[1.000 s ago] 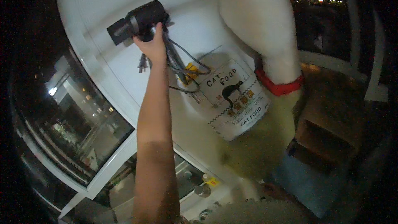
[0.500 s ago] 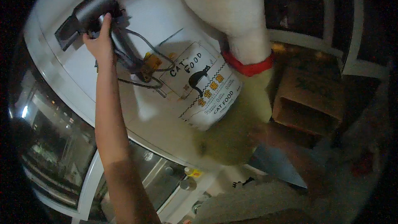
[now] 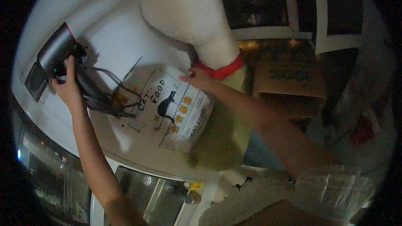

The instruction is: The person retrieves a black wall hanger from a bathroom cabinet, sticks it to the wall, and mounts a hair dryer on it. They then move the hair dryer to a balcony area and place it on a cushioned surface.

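My left hand [image 3: 67, 88] is closed around a dark grey hair dryer [image 3: 57, 52] at the left, by the junction of its barrel and handle. The dryer's flat nozzle points toward the lower left, and its looped cord [image 3: 119, 84] trails beside the handle. To the right lies a white pet food bag [image 3: 181, 108] with a black cat drawing and yellow lettering. My right hand [image 3: 202, 79] is at the bag's upper right edge, thumb and curled finger gripping there. Close above that hand is a red band [image 3: 224, 70] round a large white plush-looking shape [image 3: 188, 12].
A white rounded surface [image 3: 113, 46] carries the dryer and bag. An open brown cardboard box [image 3: 289, 79] stands at the right, below dark window panes [image 3: 255, 4]. A yellow-green plush part [image 3: 217, 138] bulges beside the bag. A small yellow-labelled container [image 3: 193, 186] stands lower down.
My right hand has come up from the lower right to the bag's edge by the red band. My left hand stays on the dryer. The whole view has shifted, carrying things leftward.
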### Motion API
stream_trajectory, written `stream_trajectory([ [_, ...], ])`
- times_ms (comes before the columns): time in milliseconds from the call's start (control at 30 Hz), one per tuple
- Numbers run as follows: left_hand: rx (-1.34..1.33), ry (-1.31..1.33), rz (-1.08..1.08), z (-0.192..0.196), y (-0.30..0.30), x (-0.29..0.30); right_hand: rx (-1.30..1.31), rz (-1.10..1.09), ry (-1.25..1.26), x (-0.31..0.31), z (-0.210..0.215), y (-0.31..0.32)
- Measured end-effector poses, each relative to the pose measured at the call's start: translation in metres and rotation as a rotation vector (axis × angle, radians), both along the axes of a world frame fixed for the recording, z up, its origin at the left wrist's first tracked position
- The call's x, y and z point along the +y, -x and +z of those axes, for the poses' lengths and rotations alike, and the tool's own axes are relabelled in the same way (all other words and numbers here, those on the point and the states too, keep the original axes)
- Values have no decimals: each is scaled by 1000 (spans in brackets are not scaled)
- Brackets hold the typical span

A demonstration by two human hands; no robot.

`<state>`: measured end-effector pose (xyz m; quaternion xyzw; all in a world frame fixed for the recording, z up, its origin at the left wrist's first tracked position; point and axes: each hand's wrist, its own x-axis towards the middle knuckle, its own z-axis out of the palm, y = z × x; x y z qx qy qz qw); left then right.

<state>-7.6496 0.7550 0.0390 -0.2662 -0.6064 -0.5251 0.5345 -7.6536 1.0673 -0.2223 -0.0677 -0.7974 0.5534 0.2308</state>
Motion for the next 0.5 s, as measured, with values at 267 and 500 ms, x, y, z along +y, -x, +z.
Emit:
stream_trajectory([
  [267,-29,-43,-121,1,21,4,350,138,100,8,5,-66],
  [500,18,-35,-135,8,28,14,926,-614,80,93,59,-271],
])
